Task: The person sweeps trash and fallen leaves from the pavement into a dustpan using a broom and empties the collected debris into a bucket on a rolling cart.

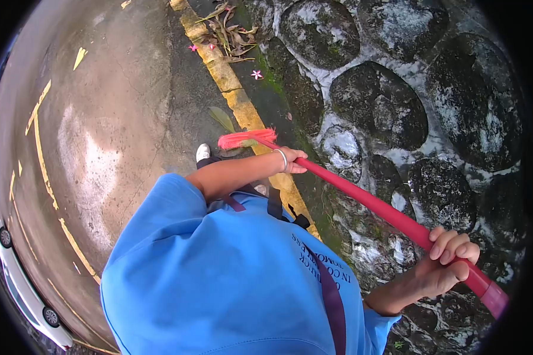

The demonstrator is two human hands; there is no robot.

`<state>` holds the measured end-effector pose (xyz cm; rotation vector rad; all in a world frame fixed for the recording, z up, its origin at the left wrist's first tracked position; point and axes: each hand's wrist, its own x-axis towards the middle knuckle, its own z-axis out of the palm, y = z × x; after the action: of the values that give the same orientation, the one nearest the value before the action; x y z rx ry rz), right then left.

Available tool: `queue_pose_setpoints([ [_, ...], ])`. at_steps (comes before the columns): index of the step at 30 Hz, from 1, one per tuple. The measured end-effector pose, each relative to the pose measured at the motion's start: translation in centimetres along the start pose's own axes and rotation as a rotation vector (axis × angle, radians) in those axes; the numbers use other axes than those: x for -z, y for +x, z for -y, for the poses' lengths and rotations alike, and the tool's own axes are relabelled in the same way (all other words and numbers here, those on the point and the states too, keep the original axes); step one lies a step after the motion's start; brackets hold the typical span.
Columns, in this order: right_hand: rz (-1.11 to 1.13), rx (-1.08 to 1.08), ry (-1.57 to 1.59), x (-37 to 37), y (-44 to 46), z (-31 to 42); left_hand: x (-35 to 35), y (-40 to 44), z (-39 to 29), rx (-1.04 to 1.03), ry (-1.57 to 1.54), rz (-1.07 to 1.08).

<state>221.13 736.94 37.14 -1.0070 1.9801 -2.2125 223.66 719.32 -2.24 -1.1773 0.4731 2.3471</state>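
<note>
A broom (361, 195) with a long red handle slants across the view. Its coral-red bristles (237, 139) rest on the ground by the painted yellow kerb line. My left hand (291, 160), with a pale bangle at the wrist, is closed round the handle a short way above the bristles. Near the handle's upper end, my right hand (450, 254) has its fingers curled over the pole. One large green leaf (221, 118) lies right beside the bristles.
A mossy stone wall (379, 106) runs along the right. Dry leaves (234, 38) and pink flowers (256, 74) lie at its foot. My white shoe (203, 151) stands near the bristles. A white car (26, 290) is at the lower left on the wet pavement.
</note>
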Motion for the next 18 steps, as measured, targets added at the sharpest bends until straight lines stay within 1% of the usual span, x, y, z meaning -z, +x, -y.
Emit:
queue_pose_setpoints([
  [4,-0.006,0.061,0.043,-8.0,0.0,-5.6,5.4,0.4,-11.3,-0.182,0.063,-0.113],
  [6,-0.109,0.068,-0.031,-13.3,0.3,-8.6,7.9,0.0,-17.7,-0.268,0.156,-0.188],
  [7,-0.158,0.067,-0.081,-16.1,0.6,-10.0,9.7,0.4,-21.5,-0.353,0.140,-0.146],
  [8,-0.163,0.035,-0.093,-19.2,1.2,-11.9,11.1,0.6,-26.2,-0.375,0.188,-0.179],
  [9,-0.144,0.056,-0.139,-23.2,2.3,-14.5,12.9,1.3,-31.3,-0.429,0.204,-0.213],
  [10,-0.115,0.059,-0.193,-26.6,3.6,-16.0,14.2,1.2,-34.8,-0.467,0.205,-0.249],
  [12,-0.093,0.093,-0.189,-31.0,7.2,-17.0,14.9,-0.1,-39.7,-0.484,0.153,-0.180],
  [13,-0.089,0.104,-0.178,-32.9,8.8,-17.3,15.1,-1.3,-41.5,-0.491,0.135,-0.156],
  [14,-0.129,0.092,-0.182,-33.7,10.5,-16.2,14.7,-2.1,-42.1,-0.476,0.126,-0.072],
  [15,-0.136,0.099,-0.203,-34.0,12.0,-14.4,13.7,-4.4,-42.0,-0.475,0.096,-0.023],
  [16,-0.146,0.100,-0.203,-33.5,13.1,-12.3,12.2,-6.6,-41.2,-0.463,0.026,-0.031],
  [17,-0.086,0.100,-0.129,-33.0,14.1,-9.9,11.2,-7.8,-40.2,-0.459,-0.048,0.017],
  [18,-0.095,0.115,-0.117,-32.5,15.0,-7.2,9.9,-10.5,-39.2,-0.439,-0.085,0.046],
])
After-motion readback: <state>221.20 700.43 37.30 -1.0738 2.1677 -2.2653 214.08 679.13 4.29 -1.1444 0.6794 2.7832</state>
